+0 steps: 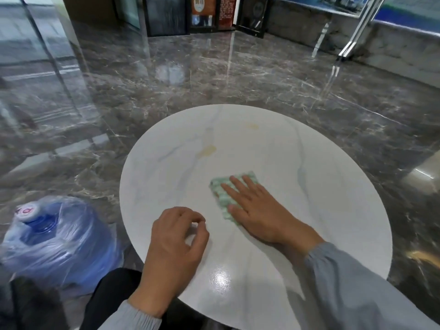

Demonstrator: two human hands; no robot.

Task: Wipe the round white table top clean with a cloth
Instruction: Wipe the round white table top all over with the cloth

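Note:
The round white table top (321, 210) with faint grey veins fills the lower middle of the view. A folded green-and-white cloth (222, 190) lies near its centre. My right hand (259, 210) presses flat on the cloth with fingers spread, covering most of it. My left hand (176, 241) hovers over the near left part of the table, fingers loosely curled and holding nothing. Two yellowish stains show on the far half: one (207, 150) left of centre, one (251, 126) farther back.
A blue water jug (54, 244) wrapped in clear plastic stands on the floor at the left, close to the table edge. Glossy dark marble floor (214, 75) surrounds the table. Dark framed panels (166, 15) stand along the far wall.

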